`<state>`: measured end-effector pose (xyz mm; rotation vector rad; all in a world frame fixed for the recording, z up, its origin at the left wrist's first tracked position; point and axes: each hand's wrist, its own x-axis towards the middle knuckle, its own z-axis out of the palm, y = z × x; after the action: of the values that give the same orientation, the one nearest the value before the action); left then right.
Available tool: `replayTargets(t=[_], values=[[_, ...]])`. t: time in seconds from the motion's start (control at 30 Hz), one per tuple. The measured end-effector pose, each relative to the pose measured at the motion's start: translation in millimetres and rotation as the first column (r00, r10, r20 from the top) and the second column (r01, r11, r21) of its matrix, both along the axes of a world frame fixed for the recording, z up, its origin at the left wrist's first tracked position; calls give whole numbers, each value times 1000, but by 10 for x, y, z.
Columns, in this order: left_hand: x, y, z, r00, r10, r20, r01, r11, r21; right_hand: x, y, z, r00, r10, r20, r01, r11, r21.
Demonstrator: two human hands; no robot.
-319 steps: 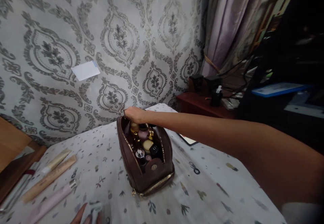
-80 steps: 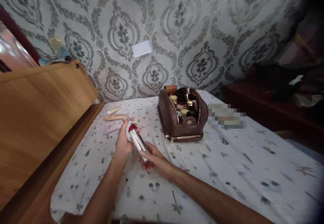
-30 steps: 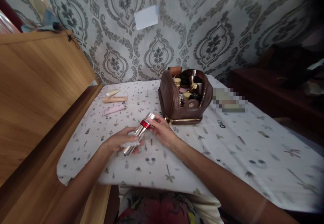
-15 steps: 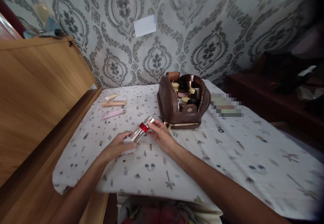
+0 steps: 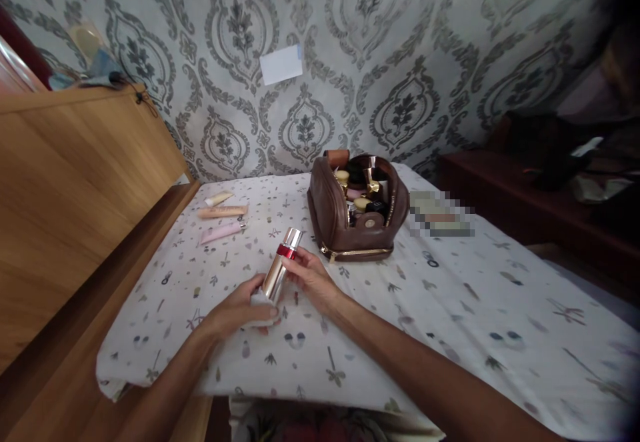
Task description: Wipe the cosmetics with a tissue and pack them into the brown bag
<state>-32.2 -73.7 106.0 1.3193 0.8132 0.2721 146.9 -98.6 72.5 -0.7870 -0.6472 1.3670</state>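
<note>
A shiny silver bottle (image 5: pixel 275 277) with a red band and silver cap is held between both hands above the patterned cloth. My left hand (image 5: pixel 240 310) is closed round its lower end, where something white shows against the palm. My right hand (image 5: pixel 311 278) grips the bottle near the red band, thumb in front. Beyond my right hand stands an open brown bag (image 5: pixel 327 219) full of cosmetics. To the left lie a pink tube (image 5: pixel 220 233), an orange tube (image 5: pixel 223 212) and a small cream tube (image 5: pixel 219 199).
A wooden panel (image 5: pixel 90 169) rises along the left side. Right of the bag lies a blurred-out flat item (image 5: pixel 443 215). Dark red furniture (image 5: pixel 495 195) with dark items stands at the right. A white card (image 5: pixel 281 65) is on the patterned wall.
The bottle has tilted more upright, its cap pointing up. My left hand has moved slightly lower, and my right hand has shifted a little down and left. The whole view has shifted slightly.
</note>
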Motion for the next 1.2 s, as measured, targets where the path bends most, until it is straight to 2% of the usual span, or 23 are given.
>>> replayTargets(t=[0.07, 0.13, 0.2, 0.23, 0.3, 0.37, 0.4, 0.43, 0.5, 0.57, 0.6, 0.67, 0.8, 0.97, 1.03, 1.2], values=[[4, -12, -21, 1000, 17, 12, -17, 1000, 4, -9, -14, 6, 999, 46, -8, -46, 998, 34], [5, -11, -60, 995, 69, 78, -68, 998, -11, -31, -34, 0, 980, 201, 11, -201, 976, 81], [-13, 18, -97, 989, 73, 126, -67, 997, -49, -57, -53, -13, 951, 305, 57, -309, 946, 93], [-33, 48, -106, 992, 34, 124, -28, 998, -53, -66, -59, -19, 950, 303, 72, -309, 948, 83], [-90, 141, -96, 994, -88, 66, 88, 996, 2, -66, -59, -19, 974, 220, 61, -224, 973, 57], [-149, 272, -41, 987, -154, -34, 157, 979, 132, -43, -50, 2, 989, 147, 14, -147, 988, 54], [-168, 347, 1, 988, -137, -76, 150, 967, 206, -26, -45, 18, 992, 123, -4, -123, 991, 61], [-176, 424, 48, 991, -86, -104, 111, 957, 268, -9, -42, 36, 995, 102, -8, -102, 993, 64], [-150, 574, 146, 993, 83, -87, -44, 926, 374, 17, -42, 68, 998, 59, 31, -61, 997, 45], [-77, 703, 221, 970, 240, 34, -229, 864, 448, 27, -48, 82, 993, 35, 114, -37, 999, 10], [-30, 756, 243, 955, 278, 106, -294, 833, 469, 28, -50, 79, 987, 35, 159, -35, 999, 1], [60, 830, 250, 946, 247, 212, -320, 824, 467, 29, -48, 62, 970, 53, 235, -56, 998, 7], [145, 859, 172, 944, 118, 309, -224, 914, 338, 73, -8, 20, 926, 87, 367, -110, 993, 41], [76, 851, 63, 940, 141, 310, -242, 917, 317, 157, 50, -8, 809, 74, 584, -132, 990, 58], [58, 873, 12, 943, 167, 289, -265, 900, 345, 172, 57, -26, 740, 22, 672, -106, 991, 85], [89, 935, -139, 931, 226, 288, -340, 822, 456, 191, 33, -80, 465, -190, 865, -21, 974, 225]])
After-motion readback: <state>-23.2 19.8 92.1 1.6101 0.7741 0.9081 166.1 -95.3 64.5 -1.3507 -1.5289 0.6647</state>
